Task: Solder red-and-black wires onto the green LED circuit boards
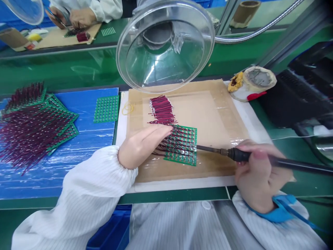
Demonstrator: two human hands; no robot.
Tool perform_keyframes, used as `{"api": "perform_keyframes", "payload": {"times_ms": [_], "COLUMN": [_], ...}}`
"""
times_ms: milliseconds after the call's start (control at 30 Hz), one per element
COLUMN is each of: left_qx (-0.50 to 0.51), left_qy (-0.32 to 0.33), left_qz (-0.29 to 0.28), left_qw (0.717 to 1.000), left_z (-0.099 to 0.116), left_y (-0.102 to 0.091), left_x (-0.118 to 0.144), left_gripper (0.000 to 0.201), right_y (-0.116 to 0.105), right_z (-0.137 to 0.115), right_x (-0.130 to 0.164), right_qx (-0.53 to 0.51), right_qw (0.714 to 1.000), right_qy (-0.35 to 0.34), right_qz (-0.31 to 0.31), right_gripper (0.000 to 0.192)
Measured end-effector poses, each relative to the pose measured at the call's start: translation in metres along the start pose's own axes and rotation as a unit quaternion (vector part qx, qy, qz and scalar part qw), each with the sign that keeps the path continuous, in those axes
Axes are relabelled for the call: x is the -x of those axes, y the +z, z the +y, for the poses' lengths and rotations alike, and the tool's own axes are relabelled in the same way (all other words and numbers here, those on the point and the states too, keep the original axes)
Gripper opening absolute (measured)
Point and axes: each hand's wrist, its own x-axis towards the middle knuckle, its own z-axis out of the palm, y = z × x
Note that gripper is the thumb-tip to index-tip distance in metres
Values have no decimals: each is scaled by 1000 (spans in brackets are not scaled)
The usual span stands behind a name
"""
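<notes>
My right hand (pixel 260 170) is closed around the dark handle of a soldering iron (pixel 246 155). Its thin tip meets the right edge of a green circuit board (pixel 194 161), which lies on the cardboard. Rows of dark red wires (pixel 171 146) rise from the board and lean left. My left hand (pixel 145 142) reaches over these wires from the left. Its fingers are drawn together at the board's upper left corner; what sits between the fingertips is hidden. Just above them lies a bundle of loose dark red wires (pixel 161 108) with pale ends.
Left, on a blue sheet (pixel 85 173), are a stack of wired boards (pixel 33 121) and one bare board (pixel 106 109). A clear round shield (pixel 165 45) hangs over the cardboard (pixel 226 118). A tin with a yellow sponge (pixel 252 83) stands back right. A co-worker's hands (pixel 78 17) work beyond.
</notes>
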Motion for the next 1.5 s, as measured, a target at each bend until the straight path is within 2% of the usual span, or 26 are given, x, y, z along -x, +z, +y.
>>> {"api": "perform_keyframes", "payload": {"times_ms": [100,200,333,400,467,700,767,967,1100,1200,1500], "left_qx": [22,59,171,216,239,233,217,149,112,110,126], "left_qy": [10,-58,-167,-188,-196,-175,-157,-59,-73,-101,-129], "left_qz": [20,27,70,76,58,40,18,-78,-116,-117,-109], "left_qw": [1000,996,969,955,949,956,963,984,984,982,978], "left_z": [4,14,25,26,26,28,27,24,25,28,35], "left_y": [-1,-2,-1,1,2,2,1,4,8,10,12], "left_x": [8,6,1,1,3,7,8,14,16,17,17], "left_gripper": [33,28,12,10,13,14,11,11,11,10,10], "right_y": [0,0,1,1,1,1,1,-2,-4,-4,-1], "right_z": [0,1,1,1,1,0,-2,-9,-11,-12,-12], "right_x": [1,2,2,1,1,1,1,5,7,6,5], "right_qx": [-2,6,7,4,4,-2,-7,8,26,45,52], "right_qw": [1000,1000,1000,1000,1000,1000,1000,992,978,969,965], "right_qy": [0,-6,-3,-5,-5,-10,-9,-29,-36,-57,-77], "right_qz": [6,9,5,2,-2,-11,-24,-125,-204,-237,-244], "right_gripper": [17,18,17,18,18,17,16,18,12,13,13]}}
